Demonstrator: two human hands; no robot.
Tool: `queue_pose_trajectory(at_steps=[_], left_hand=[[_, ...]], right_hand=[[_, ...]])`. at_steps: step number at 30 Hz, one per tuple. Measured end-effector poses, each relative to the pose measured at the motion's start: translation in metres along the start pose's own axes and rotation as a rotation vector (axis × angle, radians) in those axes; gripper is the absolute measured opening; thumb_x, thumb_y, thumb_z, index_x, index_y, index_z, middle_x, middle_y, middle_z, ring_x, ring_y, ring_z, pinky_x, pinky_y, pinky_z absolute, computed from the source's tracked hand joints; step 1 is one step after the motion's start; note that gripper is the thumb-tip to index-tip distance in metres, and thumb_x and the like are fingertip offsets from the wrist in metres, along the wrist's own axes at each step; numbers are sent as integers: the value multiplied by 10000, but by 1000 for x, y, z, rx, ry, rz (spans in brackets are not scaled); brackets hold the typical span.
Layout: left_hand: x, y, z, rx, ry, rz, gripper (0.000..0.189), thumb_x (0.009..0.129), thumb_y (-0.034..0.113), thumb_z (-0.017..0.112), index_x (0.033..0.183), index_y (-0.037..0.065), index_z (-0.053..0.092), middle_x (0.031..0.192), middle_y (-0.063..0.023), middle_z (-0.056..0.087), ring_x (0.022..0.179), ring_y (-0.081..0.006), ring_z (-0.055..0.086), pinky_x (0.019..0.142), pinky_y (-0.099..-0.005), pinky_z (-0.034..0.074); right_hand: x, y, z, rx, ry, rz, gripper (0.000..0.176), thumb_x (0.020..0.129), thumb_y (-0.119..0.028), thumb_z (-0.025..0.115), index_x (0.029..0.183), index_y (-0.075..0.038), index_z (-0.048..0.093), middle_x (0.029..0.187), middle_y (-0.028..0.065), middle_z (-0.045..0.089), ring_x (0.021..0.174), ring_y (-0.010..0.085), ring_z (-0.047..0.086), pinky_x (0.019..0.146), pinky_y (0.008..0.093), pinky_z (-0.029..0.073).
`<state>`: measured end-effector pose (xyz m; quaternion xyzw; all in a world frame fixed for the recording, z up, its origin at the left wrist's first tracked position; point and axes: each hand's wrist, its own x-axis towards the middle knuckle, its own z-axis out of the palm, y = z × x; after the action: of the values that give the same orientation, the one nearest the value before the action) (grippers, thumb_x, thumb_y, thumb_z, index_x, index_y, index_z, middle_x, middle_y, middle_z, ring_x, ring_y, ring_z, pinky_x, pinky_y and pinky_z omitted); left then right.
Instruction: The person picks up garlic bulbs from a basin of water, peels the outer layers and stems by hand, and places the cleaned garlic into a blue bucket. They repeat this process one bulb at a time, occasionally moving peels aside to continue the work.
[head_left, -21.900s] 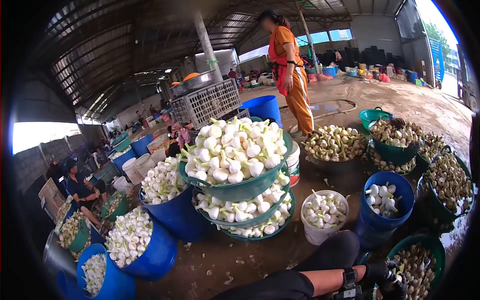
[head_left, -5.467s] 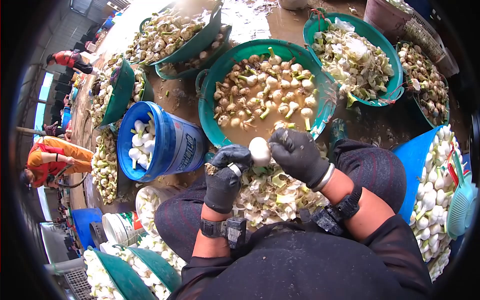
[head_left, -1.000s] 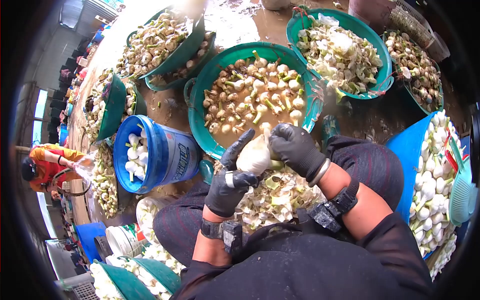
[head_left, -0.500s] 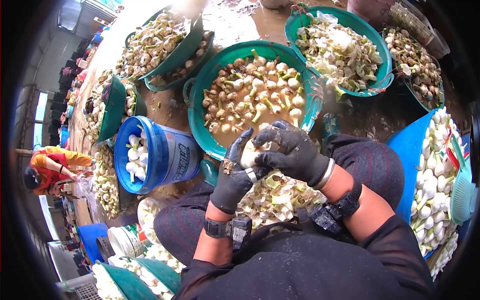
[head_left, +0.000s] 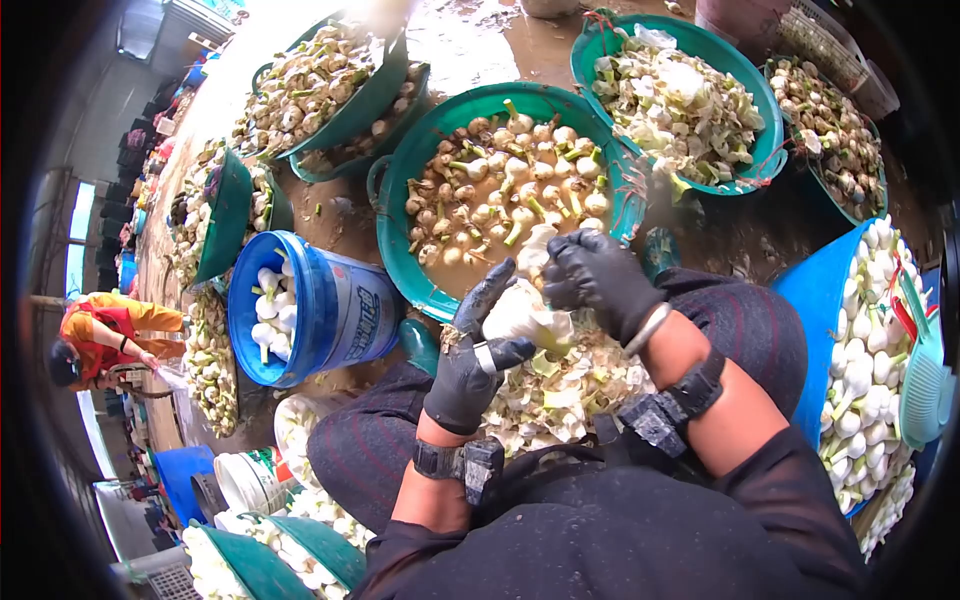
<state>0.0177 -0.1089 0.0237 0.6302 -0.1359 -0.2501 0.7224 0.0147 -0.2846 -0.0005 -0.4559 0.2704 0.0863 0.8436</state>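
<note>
My left hand [head_left: 474,362], in a dark glove, is closed around a white garlic bulb [head_left: 518,312] with its stem toward the lower right. My right hand [head_left: 604,282], gloved too, has its fingers pinched together beside the bulb, on a piece of pale garlic skin [head_left: 537,248]. Below both hands, a heap of peeled garlic skins [head_left: 570,395] lies between my legs. Just beyond them is a green tub [head_left: 392,235] of muddy water with several unpeeled garlic bulbs [head_left: 470,215] in it.
To the left stands a blue bucket [head_left: 345,315] with white bulbs. A green tub [head_left: 775,120] of skins is at the upper right, and a blue container [head_left: 800,300] of white garlic with a green strainer [head_left: 925,390] is at the right. Another person [head_left: 105,335] works at the far left.
My right hand has drawn away from the bulb, up and to the right, with skin pulled off in its fingers. The left hand keeps the bulb, which now shows whiter.
</note>
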Motion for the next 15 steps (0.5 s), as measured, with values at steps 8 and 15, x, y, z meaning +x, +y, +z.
queue_pose_trajectory(at_steps=[8,15], left_hand=[[2,-17,-12,167,23,61,492,770,-19,552,1247,-36,429,1279,-139,443,1085,-184,502,903,-285,419],[7,-18,-9,-132,30,-22,600,726,82,623,1256,-53,377,1201,-125,493,1037,-202,528,890,-295,433]], right_hand=[[-21,-14,-2,-847,-329,-335,319,721,-273,698,800,1,556,701,96,570,672,139,541,619,305,437],[-19,2,-2,-592,-425,-572,121,790,-103,598,832,5,563,756,94,612,663,131,557,616,294,446]])
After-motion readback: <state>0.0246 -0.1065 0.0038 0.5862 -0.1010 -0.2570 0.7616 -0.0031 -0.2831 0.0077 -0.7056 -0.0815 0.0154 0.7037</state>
